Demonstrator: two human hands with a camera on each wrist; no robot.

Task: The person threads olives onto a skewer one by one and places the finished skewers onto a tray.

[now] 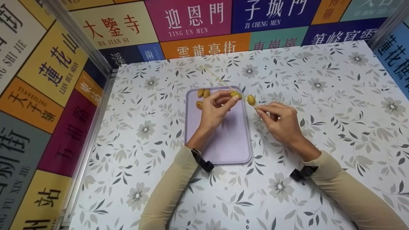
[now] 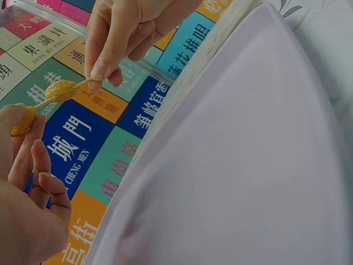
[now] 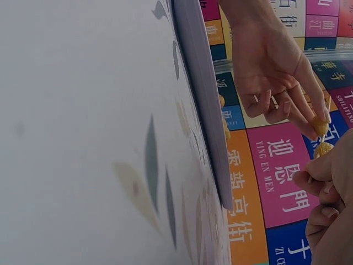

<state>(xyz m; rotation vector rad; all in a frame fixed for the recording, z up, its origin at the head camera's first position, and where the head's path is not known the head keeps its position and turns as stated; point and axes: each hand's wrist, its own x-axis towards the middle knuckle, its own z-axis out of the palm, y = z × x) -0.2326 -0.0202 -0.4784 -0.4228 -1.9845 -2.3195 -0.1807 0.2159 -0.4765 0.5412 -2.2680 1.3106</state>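
A thin wooden skewer (image 1: 218, 77) runs slantwise between the two hands, its long free end pointing to the far left. My left hand (image 1: 213, 111) pinches a yellow-brown wrinkled fruit (image 1: 236, 95) on the skewer between thumb and fingertips, above the tray's far right corner. A second such fruit (image 1: 251, 100) is threaded on the skewer close to my right hand (image 1: 284, 124). That hand pinches the skewer's near end with thumb and forefinger, just right of the tray. In the left wrist view, the skewer (image 2: 83, 83) shows between the right fingertips and the threaded fruit (image 2: 60, 90).
A lilac rectangular tray (image 1: 228, 143) lies beneath the left hand. At its far left are three loose fruits (image 1: 206, 93), one partly behind the hand. A flower-patterned cloth (image 1: 143, 163) covers the table, with colourful lettered panels (image 1: 195, 19) at the back and sides.
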